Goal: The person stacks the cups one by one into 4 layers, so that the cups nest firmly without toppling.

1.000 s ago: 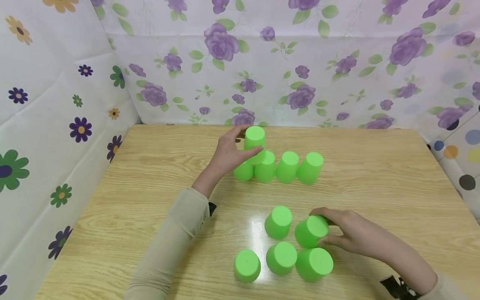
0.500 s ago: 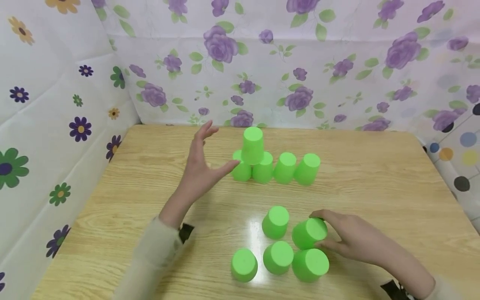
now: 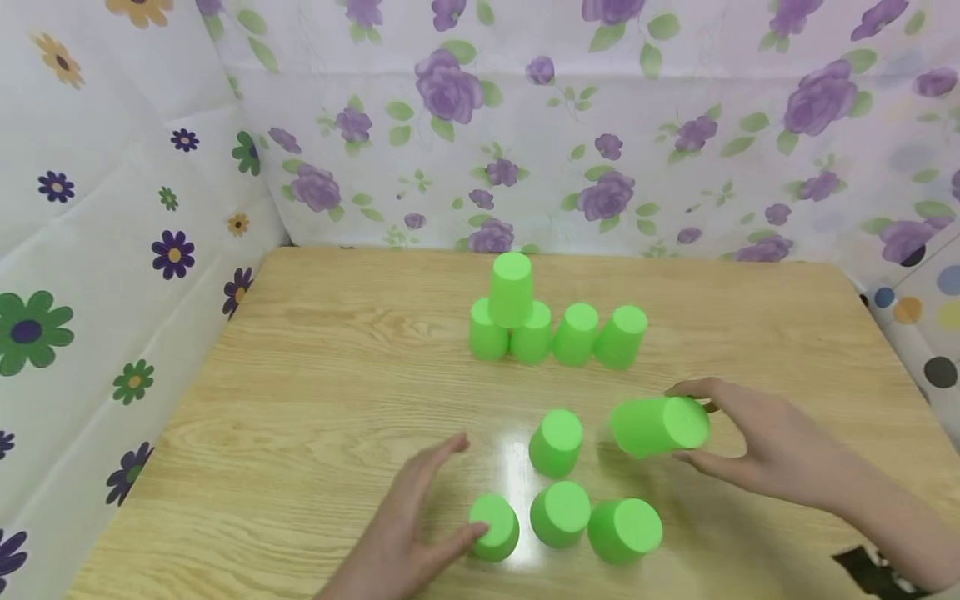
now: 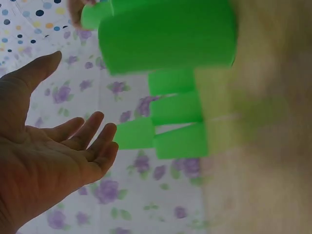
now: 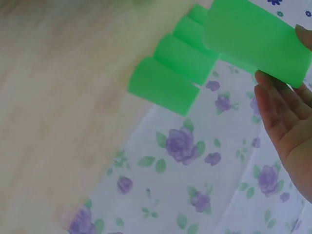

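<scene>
A wooden table (image 3: 315,375) with pale, wavy grain fills the lower part of the head view; a bright patch of light (image 3: 513,467) glares on its surface near the front. Behind it hangs a white cloth (image 3: 600,125) printed with purple roses and green leaves, creased across its upper part; on the left stands another white sheet (image 3: 90,250) with scattered flowers in purple, green and orange; at the right edge a strip of cloth (image 3: 918,308) shows coloured dots in blue, orange and black; the three sheets close the table in on three sides.
</scene>
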{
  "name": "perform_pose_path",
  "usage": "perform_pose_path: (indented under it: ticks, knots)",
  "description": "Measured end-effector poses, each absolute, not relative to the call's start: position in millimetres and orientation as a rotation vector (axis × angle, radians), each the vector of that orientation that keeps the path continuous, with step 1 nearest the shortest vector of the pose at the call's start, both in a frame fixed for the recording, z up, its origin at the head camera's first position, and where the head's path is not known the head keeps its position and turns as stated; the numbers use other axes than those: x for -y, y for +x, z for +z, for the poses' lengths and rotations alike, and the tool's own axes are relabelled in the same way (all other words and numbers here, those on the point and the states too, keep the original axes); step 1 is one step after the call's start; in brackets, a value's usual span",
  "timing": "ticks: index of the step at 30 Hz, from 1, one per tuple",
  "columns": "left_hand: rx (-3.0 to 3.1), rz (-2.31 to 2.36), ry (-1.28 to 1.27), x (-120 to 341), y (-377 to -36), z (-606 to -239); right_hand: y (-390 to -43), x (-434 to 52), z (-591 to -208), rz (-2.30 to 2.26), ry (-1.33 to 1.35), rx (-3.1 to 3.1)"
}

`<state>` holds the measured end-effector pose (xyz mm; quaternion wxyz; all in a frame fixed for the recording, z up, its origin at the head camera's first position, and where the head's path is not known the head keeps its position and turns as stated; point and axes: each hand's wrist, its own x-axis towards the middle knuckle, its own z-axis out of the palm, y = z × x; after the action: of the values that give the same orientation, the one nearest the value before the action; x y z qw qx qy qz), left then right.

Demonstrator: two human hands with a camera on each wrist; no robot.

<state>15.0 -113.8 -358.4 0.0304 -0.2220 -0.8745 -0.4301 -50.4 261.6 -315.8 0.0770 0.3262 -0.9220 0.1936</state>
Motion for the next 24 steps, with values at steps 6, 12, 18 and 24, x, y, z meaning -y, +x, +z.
perform_pose_path:
  ticks: [6,12,18,24]
  knots:
    - [2.533,-1.432,-0.658,102,41,-396,-76,-248,-280,0.604,1.050,2.717]
    - [2.406,-1.404,-0.518,89,48,-416,-111,-224,-269,0.609,1.107,2.641]
    - [2.378,-1.448,-0.445,82,45,-414,-149,-214,-274,0.676,1.032,2.690]
    - [2.416,-1.450,-0.429,87,43,-411,-182,-205,-281,0.767,0.979,2.820]
